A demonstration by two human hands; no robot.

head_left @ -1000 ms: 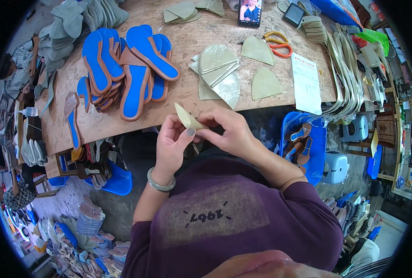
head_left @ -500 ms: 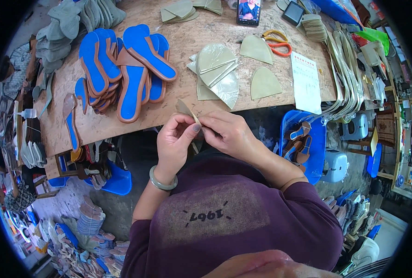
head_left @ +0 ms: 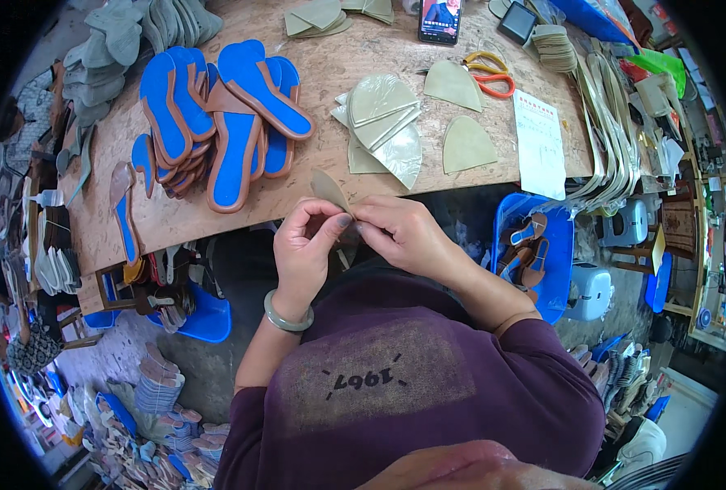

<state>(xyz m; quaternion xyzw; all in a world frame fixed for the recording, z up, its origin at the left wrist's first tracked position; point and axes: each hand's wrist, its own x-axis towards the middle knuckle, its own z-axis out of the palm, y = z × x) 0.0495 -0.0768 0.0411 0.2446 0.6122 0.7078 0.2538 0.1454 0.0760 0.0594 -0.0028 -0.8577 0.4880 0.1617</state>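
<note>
At the table's near edge, my left hand (head_left: pixel 304 251) pinches a thin beige half-oval sheet piece (head_left: pixel 328 188) between thumb and fingers. My right hand (head_left: pixel 408 233) closes on the right edge of that same piece, its fingertips meeting the left ones. The piece stands up on edge, its lower part hidden by my fingers. Beyond my right hand lie a fanned pile of similar beige pieces (head_left: pixel 381 106), some glossy, and two single half-ovals, one farther (head_left: pixel 452 86) and one nearer (head_left: pixel 469 145). To the left is a heap of blue insoles with brown rims (head_left: pixel 234 163).
Orange-handled scissors (head_left: pixel 493 77), a phone (head_left: pixel 439 23) and a written paper sheet (head_left: pixel 540 147) lie on the wooden table (head_left: pixel 330 73). Long beige strips (head_left: pixel 612 131) hang over its right end. Below stands a blue bin (head_left: pixel 555 286) with insoles. Grey sole-shaped pieces (head_left: pixel 106 69) fill the far left.
The sheet piece has turned slightly and shows more of its broad face. Both hands have shifted only a little and keep their grip.
</note>
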